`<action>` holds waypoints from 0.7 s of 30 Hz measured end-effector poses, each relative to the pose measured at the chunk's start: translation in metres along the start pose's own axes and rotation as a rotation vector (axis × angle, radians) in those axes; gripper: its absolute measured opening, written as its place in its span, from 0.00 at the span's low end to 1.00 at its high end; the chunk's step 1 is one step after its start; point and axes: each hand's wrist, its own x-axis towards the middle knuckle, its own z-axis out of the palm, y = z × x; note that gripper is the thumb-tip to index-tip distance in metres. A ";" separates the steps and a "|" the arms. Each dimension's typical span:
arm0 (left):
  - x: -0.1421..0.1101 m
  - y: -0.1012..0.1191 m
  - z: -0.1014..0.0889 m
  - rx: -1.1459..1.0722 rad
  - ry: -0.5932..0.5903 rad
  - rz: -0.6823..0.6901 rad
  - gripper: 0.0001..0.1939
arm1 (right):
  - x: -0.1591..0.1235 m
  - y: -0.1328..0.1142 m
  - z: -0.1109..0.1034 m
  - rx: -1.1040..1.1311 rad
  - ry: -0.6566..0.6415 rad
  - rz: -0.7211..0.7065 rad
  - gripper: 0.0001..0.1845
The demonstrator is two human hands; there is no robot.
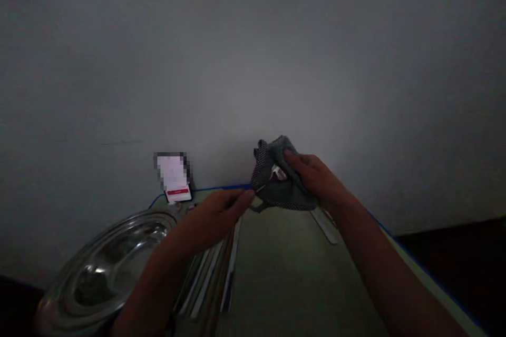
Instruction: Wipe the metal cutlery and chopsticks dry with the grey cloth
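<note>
My right hand (pixel 316 175) grips a grey cloth (pixel 292 195) with a checked, ruffled edge, thumb on top. A small white label (pixel 279 172) shows on the cloth. My left hand (pixel 223 210) is closed in a pinch at the cloth's left edge. A thin, pale sliver shows by its fingertips, too dim to name. Below the left hand, several long narrow strips (pixel 209 276) lie side by side on the greenish table (pixel 292 274), partly covered by my forearm. A pale flat strip (pixel 324 227) rests under the right hand and cloth.
A shiny metal basin (pixel 59 287) stands on the left, partly behind my left forearm. A lit phone (pixel 177 192) leans against the grey wall (pixel 253 63) at the back left. The table has a blue edge (pixel 438 289) along the right.
</note>
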 end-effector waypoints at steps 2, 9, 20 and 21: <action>0.002 -0.003 -0.001 -0.010 0.014 -0.031 0.23 | 0.001 0.000 -0.002 0.018 -0.033 -0.024 0.21; 0.001 -0.006 -0.009 0.098 0.081 -0.060 0.22 | 0.007 0.007 -0.007 0.030 0.139 -0.002 0.17; -0.004 -0.028 -0.024 0.192 0.297 -0.179 0.17 | 0.021 0.027 -0.003 0.269 0.242 0.011 0.19; -0.003 -0.029 -0.023 0.191 0.302 -0.199 0.16 | 0.022 0.028 -0.002 0.280 0.239 0.009 0.19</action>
